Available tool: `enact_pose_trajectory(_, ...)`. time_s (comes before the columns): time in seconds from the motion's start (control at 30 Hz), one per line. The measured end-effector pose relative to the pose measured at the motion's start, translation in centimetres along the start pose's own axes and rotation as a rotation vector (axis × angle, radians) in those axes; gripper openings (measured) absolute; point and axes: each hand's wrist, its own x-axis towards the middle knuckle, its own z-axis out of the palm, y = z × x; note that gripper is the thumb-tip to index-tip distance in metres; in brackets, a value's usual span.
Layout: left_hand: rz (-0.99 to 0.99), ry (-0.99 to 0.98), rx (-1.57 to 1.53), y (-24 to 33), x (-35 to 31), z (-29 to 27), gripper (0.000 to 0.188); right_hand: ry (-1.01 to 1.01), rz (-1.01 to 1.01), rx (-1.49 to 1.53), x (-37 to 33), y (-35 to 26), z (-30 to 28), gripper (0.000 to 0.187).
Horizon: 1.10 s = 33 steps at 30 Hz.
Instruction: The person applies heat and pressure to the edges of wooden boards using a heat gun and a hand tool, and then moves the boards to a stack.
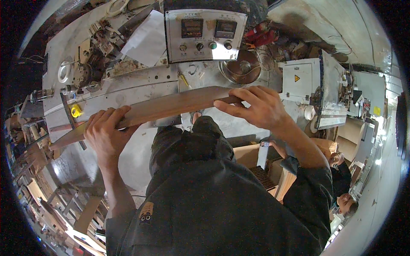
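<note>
The wooden board (175, 103) is picked up and spans between the hands, running past the left hand (106, 131); whether its shaping is finished, I cannot tell. Both hands grip it, well apart: left fingers over the top, right hand (261, 106) at its end, right forearm slanting outward.

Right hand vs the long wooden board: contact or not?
Touching. The head view shows the right hand gripping the wooden board near its right end, thumb overlapping the near edge, no gap.
</note>
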Motion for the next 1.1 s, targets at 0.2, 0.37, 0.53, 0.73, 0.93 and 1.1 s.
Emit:
enact_pose_trajectory(0.2,-0.078,-0.049,0.002,0.3,-0.1,-0.1,0.041,-0.022,0.024,0.03,-0.9,0.0,1.3,0.063)
enact_pose_trajectory(0.37,-0.047,-0.026,0.01,0.3,-0.1,-0.1,0.039,-0.068,0.047,0.085,-0.4,-0.2,0.5,0.061)
enact_pose_trajectory(0.53,-0.066,-0.039,0.019,0.7,-0.2,-0.4,0.039,-0.082,0.047,0.105,0.0,0.0,0.3,0.055)
enact_pose_trajectory(0.73,-0.033,0.0,0.01,0.5,-0.5,-0.1,0.041,-0.007,0.021,0.3,-1.0,0.9,1.0,0.065)
enact_pose_trajectory(0.93,-0.049,-0.048,-0.004,0.5,-1.1,-0.2,0.042,-0.092,0.273,0.678,0.8,-0.3,-0.5,0.061)
enact_pose_trajectory(1.1,-0.044,-0.033,0.008,0.5,-1.3,-0.3,0.044,-0.169,0.587,1.029,1.8,-1.0,-0.7,0.05)
